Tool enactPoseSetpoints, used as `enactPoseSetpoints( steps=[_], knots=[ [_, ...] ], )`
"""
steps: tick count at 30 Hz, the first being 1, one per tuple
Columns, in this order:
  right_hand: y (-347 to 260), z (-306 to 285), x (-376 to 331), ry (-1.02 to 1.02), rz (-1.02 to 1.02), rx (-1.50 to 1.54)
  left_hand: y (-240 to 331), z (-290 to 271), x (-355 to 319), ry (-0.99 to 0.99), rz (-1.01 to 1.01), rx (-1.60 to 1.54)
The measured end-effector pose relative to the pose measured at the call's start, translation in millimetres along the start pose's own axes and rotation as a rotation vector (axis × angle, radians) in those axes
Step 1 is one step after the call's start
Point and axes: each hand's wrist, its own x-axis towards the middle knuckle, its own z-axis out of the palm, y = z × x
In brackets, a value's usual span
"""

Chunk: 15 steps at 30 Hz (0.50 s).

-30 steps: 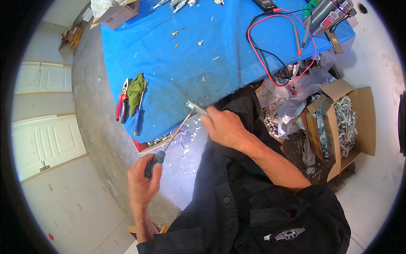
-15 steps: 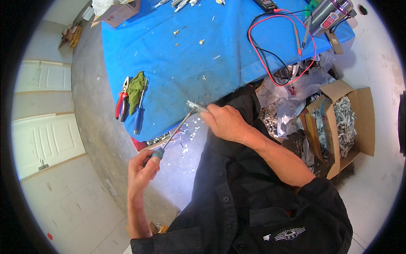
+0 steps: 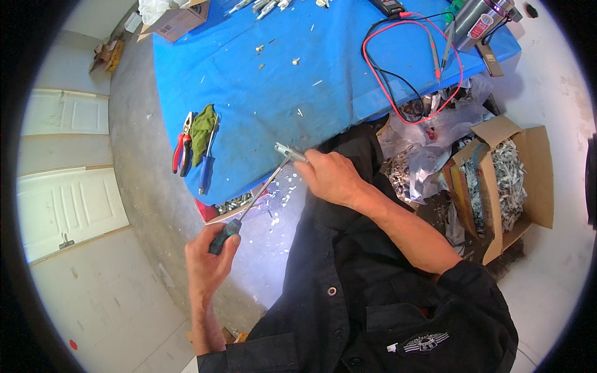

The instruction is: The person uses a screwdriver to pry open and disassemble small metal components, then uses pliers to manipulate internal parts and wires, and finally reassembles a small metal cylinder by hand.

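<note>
My left hand (image 3: 210,256) is closed round the dark teal handle of a screwdriver (image 3: 264,189). Its long metal shaft slants up and to the right. The tip meets a small silvery metal part (image 3: 287,151), which my right hand (image 3: 333,177) grips between thumb and fingers just off the table's near edge. My right fingers cover one end of that part, and its exact kind is unclear. On the blue cloth to the left lie red-handled pliers (image 3: 183,146), a green rag (image 3: 201,133) and a blue-handled screwdriver (image 3: 206,171).
The blue-covered table (image 3: 249,87) bears a multimeter (image 3: 390,6) with red and black leads, a steel flask (image 3: 482,25) and several metal parts (image 3: 267,6). A cardboard box (image 3: 538,180) of metal strips stands right. Below the edge is a box (image 3: 233,206) of small parts; white bits litter the floor.
My left hand has shifted slightly down and left and changed its hold on the screwdriver handle. My right hand and the metal part stay nearly where they were.
</note>
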Motion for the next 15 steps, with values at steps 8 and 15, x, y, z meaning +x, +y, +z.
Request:
enactPoseSetpoints(
  steps=[8, 15],
  knots=[
    [0.5, 0.6, -1.6, 0.009, -0.008, -0.008, 9.7, 9.3, -0.2, 0.035, 0.014, 0.071],
    [-1.8, 4.3, -4.5, 0.064, -0.079, -0.124, 25.3, 13.6, -3.5, 0.062, 0.061, 0.125]
  ],
)
